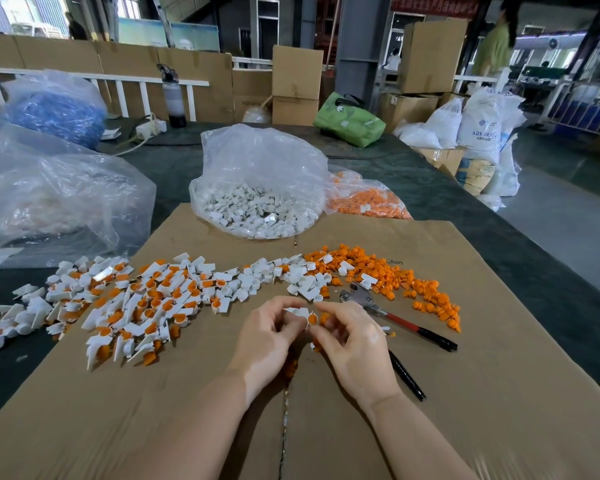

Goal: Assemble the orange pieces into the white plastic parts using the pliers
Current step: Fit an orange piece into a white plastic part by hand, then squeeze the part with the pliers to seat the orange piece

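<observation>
Both forearms reach in over the cardboard on the table. Left hand pinches a white part between curled fingers. Right hand pinches an orange piece at that part's right end, so the two hands meet at the joint. The part's long axis runs left to right between the fingertips.

Pliers lie untouched just right of the right hand, head pointing away and left, handles spread toward the near right. The right hand is the nearer one for picking them up; nothing blocks that reach.

Assembled parts lie heaped to the left. Loose orange pieces spread beyond the pliers. A bag of white parts stands further back.
</observation>
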